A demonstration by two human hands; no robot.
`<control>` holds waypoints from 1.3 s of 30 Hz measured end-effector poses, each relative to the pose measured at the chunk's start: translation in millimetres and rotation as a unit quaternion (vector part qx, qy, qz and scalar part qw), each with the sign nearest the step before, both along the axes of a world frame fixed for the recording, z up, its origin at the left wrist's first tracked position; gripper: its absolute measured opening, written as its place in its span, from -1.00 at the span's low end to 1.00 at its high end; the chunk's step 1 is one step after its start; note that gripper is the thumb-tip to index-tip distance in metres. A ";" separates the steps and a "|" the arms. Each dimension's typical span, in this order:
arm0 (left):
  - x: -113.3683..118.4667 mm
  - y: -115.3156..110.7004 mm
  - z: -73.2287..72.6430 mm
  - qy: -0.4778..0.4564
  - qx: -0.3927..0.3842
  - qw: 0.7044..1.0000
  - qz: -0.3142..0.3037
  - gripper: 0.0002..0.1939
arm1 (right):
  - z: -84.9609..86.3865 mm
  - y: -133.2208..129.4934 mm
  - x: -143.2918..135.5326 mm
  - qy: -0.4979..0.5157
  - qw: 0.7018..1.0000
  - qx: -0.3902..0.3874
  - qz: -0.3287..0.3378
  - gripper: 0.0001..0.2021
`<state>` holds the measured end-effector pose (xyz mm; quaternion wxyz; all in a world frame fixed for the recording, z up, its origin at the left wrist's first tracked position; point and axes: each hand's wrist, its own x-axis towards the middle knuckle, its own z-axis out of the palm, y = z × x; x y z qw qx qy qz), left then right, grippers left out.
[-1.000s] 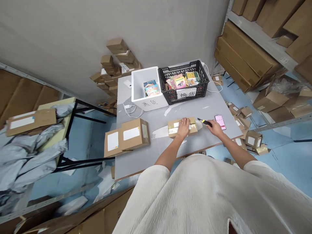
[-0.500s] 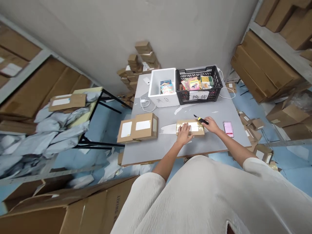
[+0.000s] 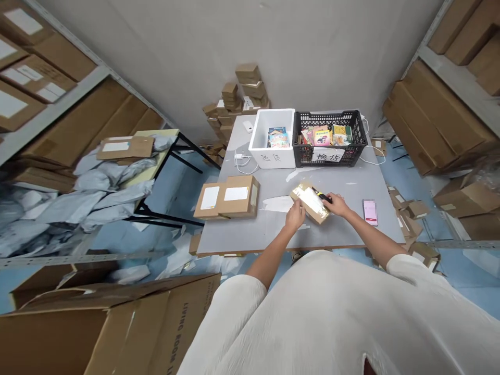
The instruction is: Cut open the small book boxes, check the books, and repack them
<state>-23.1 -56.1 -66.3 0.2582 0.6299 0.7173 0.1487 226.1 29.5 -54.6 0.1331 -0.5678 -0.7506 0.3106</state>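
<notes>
Holding things steady w/ both hands, head view, person at table (image 3: 281,237): small box (image 3: 308,202) sits over the near half of the tabletop, L hand (image 3: 296,214) on its near-left side, R hand (image 3: 338,204) at its right end w/ a black-and-yellow cutter (image 3: 322,196).

Grip: L fingers clamped on the box edge, thumb up top; R fingers closed round the cutter handle, tool lying over the box's far-right part. R fingers look v. close to the box too; contact w/ cardboard can't be told. Blade out or in: too small to tell.

Progress, as far as shown: box is closed, no flap up, contents not in sight. No clear slit in the tape, tho glare could hide one. So my read: box is in hand, tool at it, opening not yet done.

Box looks: brown cardboard, oblong, turned at an angle to the table edge, pale label (image 3: 311,199) on top, shiny tape w/ strong glare, print unreadable. Flat on the table or slightly lifted: can't tell.

Nearby: phone (image 3: 370,212) w/ pink screen, right of R hand; two bigger boxes (image 3: 237,196) w/ pale labels, touching each other, on the left side; white bin (image 3: 272,158) and black crate (image 3: 328,155) side by side at the back, each w/ books inside; charger + cable (image 3: 240,156) left of the bin.
</notes>
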 end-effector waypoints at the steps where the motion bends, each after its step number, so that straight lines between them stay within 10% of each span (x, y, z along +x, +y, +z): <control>1: 1.4 5.4 -0.5 -0.007 0.014 1.000 -0.003 -0.46 | -0.6 -5.4 2.2 0.019 1.000 -0.007 -0.008 -0.65; 16: 72.7 44.8 11.5 0.073 0.042 0.995 -0.052 -0.09 | 0.1 -22.5 33.5 0.142 0.979 -0.073 -0.128 -0.62; 25: 23.6 39.8 31.3 0.120 -0.002 0.951 -0.287 0.04 | -0.2 -19.0 23.6 0.240 0.952 -0.102 -0.162 -0.55; 32: 19.2 33.8 34.7 0.139 0.009 0.951 -0.277 -0.26 | 8.2 -24.1 25.1 0.326 0.904 -0.264 -0.083 -0.53; 39: 21.8 35.6 28.8 0.116 0.034 0.952 -0.282 -0.40 | 4.4 -24.6 65.1 0.205 0.949 -0.225 -0.086 -0.52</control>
